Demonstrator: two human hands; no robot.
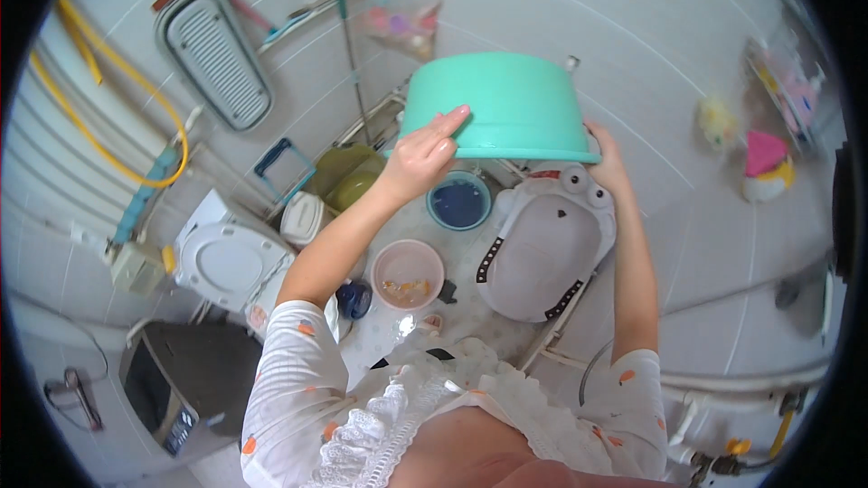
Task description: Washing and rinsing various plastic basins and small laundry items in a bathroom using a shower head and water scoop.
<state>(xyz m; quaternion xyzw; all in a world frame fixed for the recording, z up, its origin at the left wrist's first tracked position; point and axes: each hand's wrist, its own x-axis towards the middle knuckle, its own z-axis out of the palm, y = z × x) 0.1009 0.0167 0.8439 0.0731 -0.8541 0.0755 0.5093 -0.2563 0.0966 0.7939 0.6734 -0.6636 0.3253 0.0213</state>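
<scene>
A large mint-green basin (497,108) is held up in front of me, its rim toward me and its base away. My left hand (425,152) grips the rim at the left, with fingers lying against the outer wall. At the right end of the rim, my right hand (608,158) is closed round the edge, its fingers partly hidden behind the basin. The inside of the basin does not show. Below it stand a grey tub (547,253) with cartoon eyes, a blue basin (443,190) with dark contents, and a pink basin (391,262) with something yellowish in it.
To the left are a white toilet (231,258), a lidded white bin (306,217) and a dark washing machine (190,370). A folded grey tub (215,54) hangs on the tiled wall near a yellow hose (108,149). Pipes and taps (728,461) run along the right.
</scene>
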